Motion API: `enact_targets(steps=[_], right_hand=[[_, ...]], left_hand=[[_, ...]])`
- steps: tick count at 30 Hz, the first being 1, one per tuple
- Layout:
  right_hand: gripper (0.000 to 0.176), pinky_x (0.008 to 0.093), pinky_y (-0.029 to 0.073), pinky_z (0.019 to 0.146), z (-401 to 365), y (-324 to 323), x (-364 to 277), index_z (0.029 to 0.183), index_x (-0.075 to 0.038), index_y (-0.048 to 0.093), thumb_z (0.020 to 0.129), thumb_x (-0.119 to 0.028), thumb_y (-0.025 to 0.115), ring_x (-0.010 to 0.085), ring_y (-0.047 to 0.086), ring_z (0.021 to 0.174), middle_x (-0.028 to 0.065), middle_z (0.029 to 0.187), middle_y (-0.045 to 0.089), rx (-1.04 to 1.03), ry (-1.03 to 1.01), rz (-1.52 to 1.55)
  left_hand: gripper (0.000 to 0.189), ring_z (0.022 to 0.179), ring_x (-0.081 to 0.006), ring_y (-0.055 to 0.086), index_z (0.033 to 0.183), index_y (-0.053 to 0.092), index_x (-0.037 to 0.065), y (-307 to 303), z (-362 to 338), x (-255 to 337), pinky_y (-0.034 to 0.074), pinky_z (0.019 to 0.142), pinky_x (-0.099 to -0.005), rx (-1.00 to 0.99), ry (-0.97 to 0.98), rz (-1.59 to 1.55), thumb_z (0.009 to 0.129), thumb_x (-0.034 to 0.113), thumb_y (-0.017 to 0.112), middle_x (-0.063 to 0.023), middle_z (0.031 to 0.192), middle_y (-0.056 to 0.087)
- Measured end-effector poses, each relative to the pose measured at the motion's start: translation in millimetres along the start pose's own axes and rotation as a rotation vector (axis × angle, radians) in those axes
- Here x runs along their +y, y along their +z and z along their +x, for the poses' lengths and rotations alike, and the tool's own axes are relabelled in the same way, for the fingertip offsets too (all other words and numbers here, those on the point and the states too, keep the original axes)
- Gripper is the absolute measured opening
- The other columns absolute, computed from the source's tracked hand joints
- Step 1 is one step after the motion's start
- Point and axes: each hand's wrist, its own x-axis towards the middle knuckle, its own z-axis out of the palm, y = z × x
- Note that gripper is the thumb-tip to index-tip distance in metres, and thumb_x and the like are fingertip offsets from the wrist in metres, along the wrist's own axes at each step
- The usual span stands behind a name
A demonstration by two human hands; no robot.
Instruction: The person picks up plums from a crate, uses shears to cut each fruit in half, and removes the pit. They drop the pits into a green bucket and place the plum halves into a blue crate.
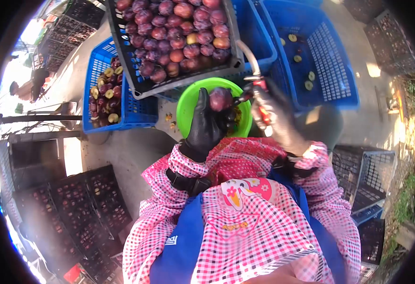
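A dark red plum [220,99] rests in my left hand [203,124], gloved in black, above a lime-green basin [184,106]. My right hand [277,111], also gloved and partly blurred, is closed around a red-handled tool [260,86]. The tool's dark tip points at the plum's right side; whether it touches the skin is hard to tell. Below both hands, the basin holds small yellowish scraps [237,116]. Just beyond it, a black crate [236,61] full of whole plums [176,35] sits tilted over blue crates.
A blue crate [136,111] at left holds cut and whole plums. Another blue crate [347,87] at right has several yellow halves on its floor. Black crates [75,208] stand at lower left, and a grey crate [375,177] at right. A curved pipe-like piece [249,54] rises beside the tool.
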Motion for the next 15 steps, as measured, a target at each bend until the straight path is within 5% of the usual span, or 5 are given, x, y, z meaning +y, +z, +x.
enact_targets(steps=[6, 9, 10, 12, 15], right_hand=[[0.032, 0.0205, 0.044, 0.049, -12, -16, 8, 0.115, -0.008, 0.057, 0.101, -0.035, 0.048, 0.0053, 0.055, 0.061, 0.0000, 0.083, 0.061, 0.150, 0.080, 0.021], [0.026, 0.0224, 0.047, 0.055, -48, -61, -36, 0.118, -0.005, 0.058, 0.101, -0.023, 0.051, 0.0087, 0.058, 0.063, 0.0014, 0.086, 0.067, 0.459, -0.337, -0.648], [0.027, 0.0278, 0.050, 0.061, -51, -84, -55, 0.118, -0.003, 0.057, 0.101, -0.022, 0.050, 0.0143, 0.060, 0.066, 0.0038, 0.085, 0.067, 0.596, -0.893, -1.247], [0.025, 0.0300, 0.049, 0.064, -66, -124, -81, 0.114, 0.001, 0.056, 0.101, -0.020, 0.049, 0.0157, 0.061, 0.069, 0.0058, 0.086, 0.065, 0.767, -1.006, -1.431], [0.022, 0.0262, 0.048, 0.061, -103, -106, -66, 0.113, -0.001, 0.057, 0.101, -0.018, 0.048, 0.0120, 0.059, 0.067, 0.0040, 0.084, 0.063, 0.546, -0.443, -0.967]], left_hand=[[0.044, 0.087, -0.0125, 0.055, 0.119, 0.054, 0.015, 20, 6, -42, 0.044, 0.078, -0.0296, 0.378, -0.063, 0.246, 0.102, 0.049, 0.035, -0.0007, 0.103, 0.061], [0.041, 0.093, -0.0147, 0.057, 0.117, 0.055, 0.012, 38, 1, -42, 0.046, 0.083, -0.0312, 0.398, -0.041, 0.142, 0.101, 0.046, 0.039, -0.0031, 0.105, 0.061], [0.040, 0.094, -0.0161, 0.058, 0.118, 0.055, 0.012, 35, 0, -40, 0.047, 0.084, -0.0320, 0.356, -0.005, 0.137, 0.101, 0.045, 0.041, -0.0045, 0.107, 0.061], [0.040, 0.097, -0.0180, 0.059, 0.120, 0.055, 0.010, 17, -3, -34, 0.048, 0.084, -0.0326, 0.294, -0.040, 0.127, 0.101, 0.044, 0.042, -0.0064, 0.112, 0.061], [0.041, 0.103, -0.0216, 0.060, 0.124, 0.053, 0.008, 17, -4, -39, 0.049, 0.087, -0.0350, 0.225, -0.049, 0.114, 0.100, 0.041, 0.044, -0.0098, 0.120, 0.060]])
